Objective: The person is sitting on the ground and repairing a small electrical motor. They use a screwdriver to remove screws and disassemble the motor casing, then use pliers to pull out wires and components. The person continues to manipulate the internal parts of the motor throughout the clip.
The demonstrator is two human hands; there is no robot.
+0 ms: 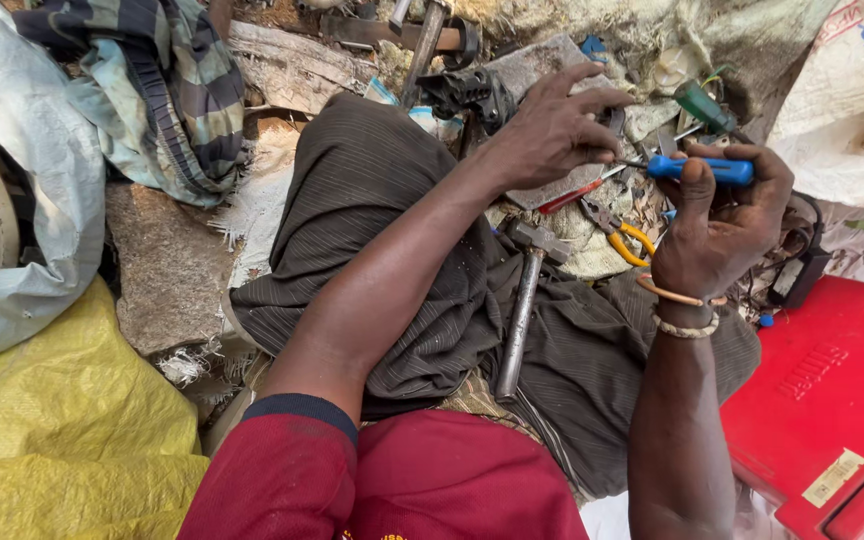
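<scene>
Above the hammer (522, 300), the right hand (717, 225) is fisted palm-up, wrist bent; the left hand (552, 130) is palm-down, fingers curled, forearm extended.

pale rectangular label (834, 477) on red case (812, 390), lower right

— What's the person wearing?
— A dark red top with short sleeves (282, 470), each edged in a navy band. Dark, finely striped trousers (392, 250) cover the legs.
— Anything just below the gripping right hand (717, 225)?
— Two bangles (682, 310) on its wrist, one orange, one pale and beaded.
</scene>
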